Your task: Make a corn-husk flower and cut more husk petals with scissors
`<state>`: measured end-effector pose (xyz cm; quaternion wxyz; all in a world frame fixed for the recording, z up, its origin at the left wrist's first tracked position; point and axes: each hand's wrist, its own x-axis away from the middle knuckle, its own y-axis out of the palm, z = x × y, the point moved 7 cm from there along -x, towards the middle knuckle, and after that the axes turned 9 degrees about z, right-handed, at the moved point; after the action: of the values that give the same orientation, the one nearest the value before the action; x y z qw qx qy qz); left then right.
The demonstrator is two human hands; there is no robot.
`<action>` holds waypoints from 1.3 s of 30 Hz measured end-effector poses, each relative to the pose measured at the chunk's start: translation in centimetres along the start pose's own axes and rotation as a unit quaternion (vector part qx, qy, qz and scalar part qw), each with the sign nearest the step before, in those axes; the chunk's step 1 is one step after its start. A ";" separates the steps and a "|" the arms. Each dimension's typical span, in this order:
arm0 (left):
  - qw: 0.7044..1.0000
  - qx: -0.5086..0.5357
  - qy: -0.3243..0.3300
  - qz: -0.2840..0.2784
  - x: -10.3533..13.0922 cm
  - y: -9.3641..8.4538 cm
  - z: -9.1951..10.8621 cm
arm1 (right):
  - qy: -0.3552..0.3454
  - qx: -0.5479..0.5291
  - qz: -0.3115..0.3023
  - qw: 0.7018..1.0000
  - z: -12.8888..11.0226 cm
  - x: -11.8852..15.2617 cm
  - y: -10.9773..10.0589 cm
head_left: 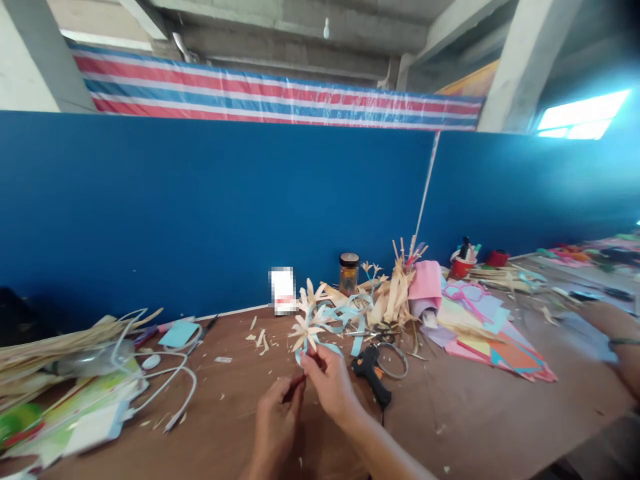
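Note:
My right hand (331, 381) is closed in a pinch just below a handmade flower (306, 327) with pale, pointed, husk-like petals. Lower and to the left, my left hand (277, 417) pinches at what looks like the thin stem of the same flower, though the fingers hide most of it. Light blue strips (345, 319) curl behind the petals and beside my right hand. A black glue gun (373, 377) lies on the brown table (430, 427) to the right of my right hand.
A jar with a black lid (349, 273) stands behind dried husks (397, 297). Coloured sheets (500, 340) spread to the right, near another person's arm (613, 340). White cables (183, 380) and husk bundles (75, 340) lie left. A blue partition (215, 213) borders the table's back.

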<state>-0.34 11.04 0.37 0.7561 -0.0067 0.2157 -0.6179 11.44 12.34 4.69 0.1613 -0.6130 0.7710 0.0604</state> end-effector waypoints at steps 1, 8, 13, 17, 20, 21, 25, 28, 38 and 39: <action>1.000 -0.004 0.005 0.002 0.0 -0.1 0.0 | 0.001 0.002 0.000 1.000 0.0 -0.1 0.1; 0.999 -0.025 0.023 0.026 0.2 -1.1 0.2 | -0.015 0.028 -0.017 0.999 0.0 -0.4 1.4; 0.998 -0.039 0.025 0.052 -0.1 -2.5 0.1 | -0.028 0.045 -0.036 0.998 0.0 -0.4 2.9; 0.998 -0.015 -0.005 0.054 -0.1 -3.4 0.0 | -0.042 0.051 -0.048 0.997 0.1 -0.4 4.1; 0.998 0.003 -0.029 0.049 -0.2 -3.8 -0.5 | -0.036 0.051 -0.055 0.997 0.3 -0.4 5.0; 0.998 0.004 -0.032 0.051 -0.3 -4.1 -0.6 | -0.035 0.049 -0.059 0.996 0.3 -0.4 5.3; 0.996 -0.019 -0.009 0.085 -0.7 -5.5 -0.9 | -0.037 0.031 -0.081 0.996 0.2 -0.5 6.5; 0.992 -0.053 0.016 0.112 -1.1 -6.6 -1.0 | -0.026 0.017 -0.095 0.995 0.5 -0.8 7.5; 0.986 -0.057 0.031 0.157 -2.8 -7.7 -3.0 | -0.034 0.057 -0.129 0.989 1.0 -1.8 10.3; 0.983 -0.055 0.025 0.171 -3.1 -7.9 -3.6 | -0.042 0.066 -0.127 0.989 1.0 -2.1 10.6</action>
<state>-9.32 12.94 0.30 0.8433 0.0045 0.2661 -0.4669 1.83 17.13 3.36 0.2400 -0.6908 0.6819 0.0139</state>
